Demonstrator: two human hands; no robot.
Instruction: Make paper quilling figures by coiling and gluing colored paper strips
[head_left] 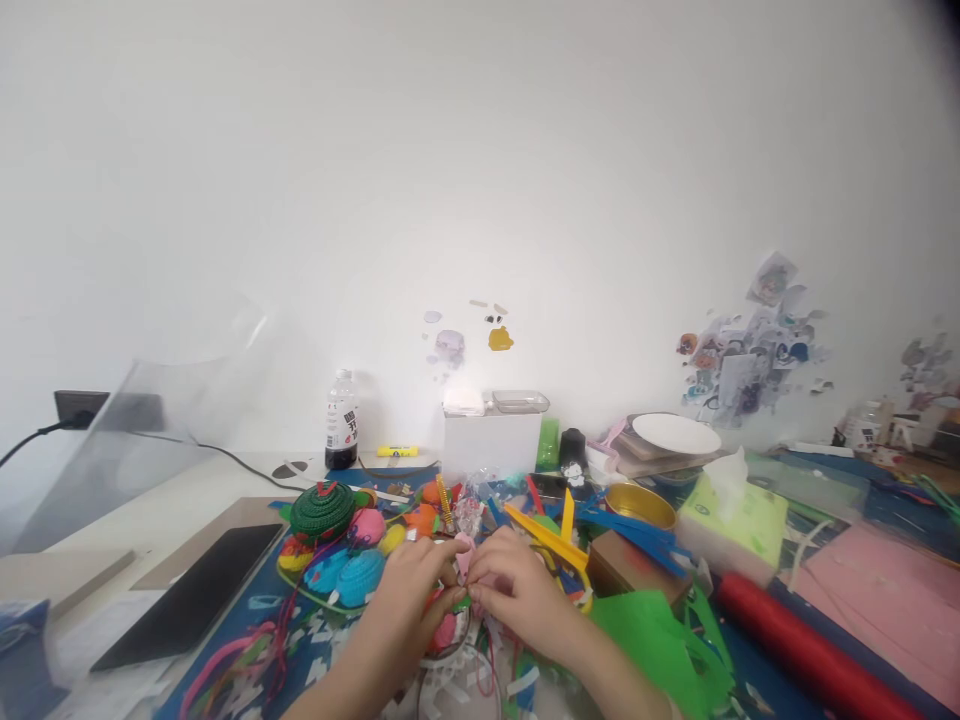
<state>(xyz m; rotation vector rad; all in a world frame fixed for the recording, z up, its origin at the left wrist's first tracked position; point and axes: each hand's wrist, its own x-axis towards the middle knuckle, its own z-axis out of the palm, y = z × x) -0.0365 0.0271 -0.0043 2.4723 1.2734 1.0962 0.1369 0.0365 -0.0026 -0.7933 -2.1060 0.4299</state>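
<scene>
Where the left hand point(411, 590) meets the right hand point(523, 590), pink material point(464, 552) shows between.

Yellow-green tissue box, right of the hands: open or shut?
Open: a white tissue sticks up out of the top of the tissue box.

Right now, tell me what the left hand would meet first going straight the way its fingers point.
Likely the right hand: the left hand points toward it, and the two look nearly touching, though depth is unclear.

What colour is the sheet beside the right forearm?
The sheet is bright green, clearest in the head view.
</scene>
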